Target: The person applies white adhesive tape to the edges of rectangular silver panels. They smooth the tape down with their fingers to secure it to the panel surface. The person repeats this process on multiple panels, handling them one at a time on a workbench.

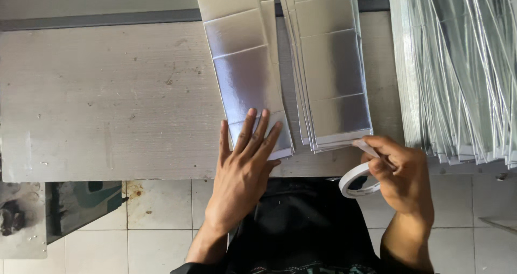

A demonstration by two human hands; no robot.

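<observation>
Two hands are seen at lower centre: the left hand (pixel 245 158) is pressed flat, fingers spread, on a silver strip (pixel 243 69) running lengthwise toward the top, while a white tape roll (pixel 360 181) is pinched by the right hand (pixel 401 179) just right.

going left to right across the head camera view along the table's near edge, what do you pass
Bare wooden table → left hand flat on a silver sheet → second sheet stack → right hand holding tape roll → big foil stack.

Both forearms are bare down to each hand, left hand (pixel 245 163) and right hand (pixel 404 179), no rings or watch showing; below the bench (pixel 107 101) edge, dark black clothing covers the lap
</observation>
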